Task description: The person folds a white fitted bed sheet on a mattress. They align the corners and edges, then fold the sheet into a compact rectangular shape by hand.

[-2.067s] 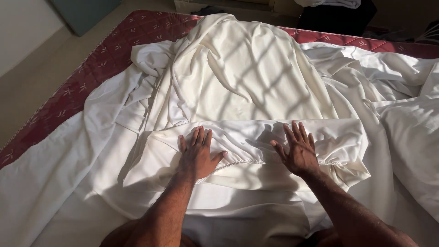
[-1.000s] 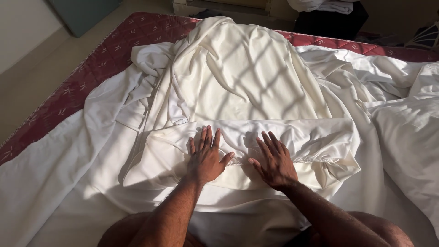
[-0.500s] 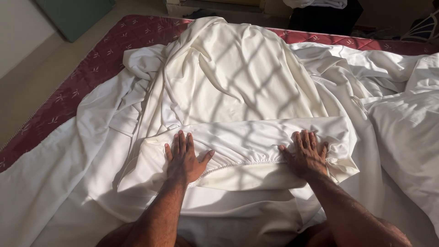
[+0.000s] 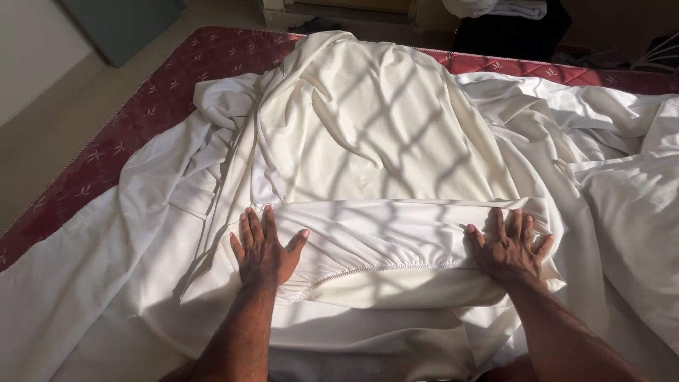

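A cream fitted sheet [image 4: 375, 134] lies spread over a mattress, its near end folded back into a band with a gathered elastic hem [image 4: 382, 267]. My left hand [image 4: 263, 249] lies flat, fingers spread, on the left end of that folded band. My right hand [image 4: 511, 244] presses flat on the band's right end, fingers apart. Neither hand grips the cloth. Window-grille shadows cross the sheet.
A white sheet [image 4: 99, 283] lies rumpled under and around the cream one. The dark red patterned mattress [image 4: 106, 141] shows at left and along the far edge. A white pillow [image 4: 636, 219] sits at right. Beige floor [image 4: 42, 106] lies beyond the left edge.
Both hands met near the middle of the folded band, then slid apart along it. Now they rest at its left and right ends, and the band lies flatter.
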